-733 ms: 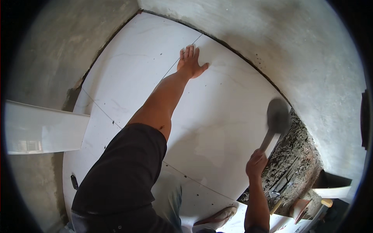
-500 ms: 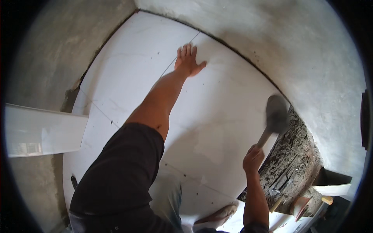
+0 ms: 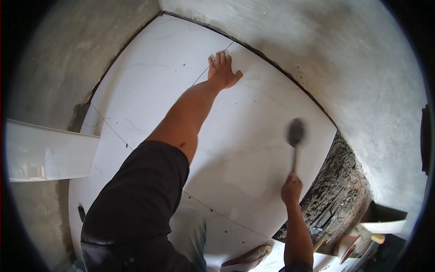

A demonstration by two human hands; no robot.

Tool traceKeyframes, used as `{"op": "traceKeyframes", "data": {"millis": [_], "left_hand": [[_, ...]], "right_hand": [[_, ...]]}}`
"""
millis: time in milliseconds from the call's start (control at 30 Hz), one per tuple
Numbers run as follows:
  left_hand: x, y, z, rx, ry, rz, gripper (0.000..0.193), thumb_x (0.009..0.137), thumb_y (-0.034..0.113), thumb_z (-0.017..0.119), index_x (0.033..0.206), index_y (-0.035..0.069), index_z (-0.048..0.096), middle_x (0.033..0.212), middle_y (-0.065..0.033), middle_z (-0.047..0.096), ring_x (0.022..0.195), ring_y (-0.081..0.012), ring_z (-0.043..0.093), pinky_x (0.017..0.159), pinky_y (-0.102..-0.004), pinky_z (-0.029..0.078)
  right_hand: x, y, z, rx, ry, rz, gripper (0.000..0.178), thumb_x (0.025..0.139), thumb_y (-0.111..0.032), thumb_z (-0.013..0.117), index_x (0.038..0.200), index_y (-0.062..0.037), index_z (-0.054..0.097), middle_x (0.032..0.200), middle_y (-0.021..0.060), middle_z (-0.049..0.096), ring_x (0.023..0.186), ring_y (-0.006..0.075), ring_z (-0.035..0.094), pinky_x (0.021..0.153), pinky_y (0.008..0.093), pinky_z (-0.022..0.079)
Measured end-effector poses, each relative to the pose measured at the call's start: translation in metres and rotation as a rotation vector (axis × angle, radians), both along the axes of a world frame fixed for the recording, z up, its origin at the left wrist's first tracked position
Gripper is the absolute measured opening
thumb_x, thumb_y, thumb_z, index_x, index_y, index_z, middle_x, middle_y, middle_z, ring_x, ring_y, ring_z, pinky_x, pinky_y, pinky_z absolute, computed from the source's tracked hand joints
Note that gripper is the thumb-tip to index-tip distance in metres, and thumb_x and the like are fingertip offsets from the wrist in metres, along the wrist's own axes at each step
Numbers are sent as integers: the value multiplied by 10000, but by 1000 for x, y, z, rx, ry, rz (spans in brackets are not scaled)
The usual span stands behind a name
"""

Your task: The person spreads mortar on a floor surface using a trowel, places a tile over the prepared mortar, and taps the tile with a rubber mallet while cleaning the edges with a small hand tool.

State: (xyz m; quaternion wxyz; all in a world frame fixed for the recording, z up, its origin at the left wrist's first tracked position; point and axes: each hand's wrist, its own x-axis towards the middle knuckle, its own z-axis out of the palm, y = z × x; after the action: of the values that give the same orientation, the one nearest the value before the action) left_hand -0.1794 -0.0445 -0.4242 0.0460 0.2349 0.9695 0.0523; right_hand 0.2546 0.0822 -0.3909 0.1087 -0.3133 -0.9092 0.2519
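Far ahead, my left hand (image 3: 222, 72) lies flat with fingers spread on a large white floor tile (image 3: 253, 136), close to the joint with the tile on its left. Wrapped around the handle of a rubber mallet (image 3: 296, 132) is my right hand (image 3: 292, 188). The dark mallet head is smeared by motion and sits over the right part of the same tile; whether it touches the surface I cannot tell. Small dark specks are scattered on the tiles.
Grey plastered walls (image 3: 362, 68) bound the tiles. Rough mortar (image 3: 335, 181) lies exposed at right, with tools and a wooden-handled hammer-like tool (image 3: 377, 239) near it. A white panel (image 3: 50, 152) juts in at left. My shoe (image 3: 251, 259) stands on the tiles.
The mallet has swung left and toward the tile's inner area, away from the right-hand wall. My left hand stays flat in nearly the same place.
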Motion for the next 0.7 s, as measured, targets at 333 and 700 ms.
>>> {"op": "traceKeyframes", "data": {"millis": [333,700], "left_hand": [[-37,26,-10,69,73,-41,853,902,594,371,1517,56,127,1592,-121,97,1476,-272,30,1177,-495,24],[-35,17,-26,89,80,-42,889,884,631,379,1509,44,145,1588,-118,115,1474,-284,23,1165,-525,5]], "right_hand": [[-23,16,13,-134,-124,-126,454,1005,-320,386,741,30,503,634,227,506,626,428,513,581,459,399],[-13,13,4,-163,-26,-89,579,1010,-452,323,705,21,456,558,107,437,509,217,407,493,385,345]]}}
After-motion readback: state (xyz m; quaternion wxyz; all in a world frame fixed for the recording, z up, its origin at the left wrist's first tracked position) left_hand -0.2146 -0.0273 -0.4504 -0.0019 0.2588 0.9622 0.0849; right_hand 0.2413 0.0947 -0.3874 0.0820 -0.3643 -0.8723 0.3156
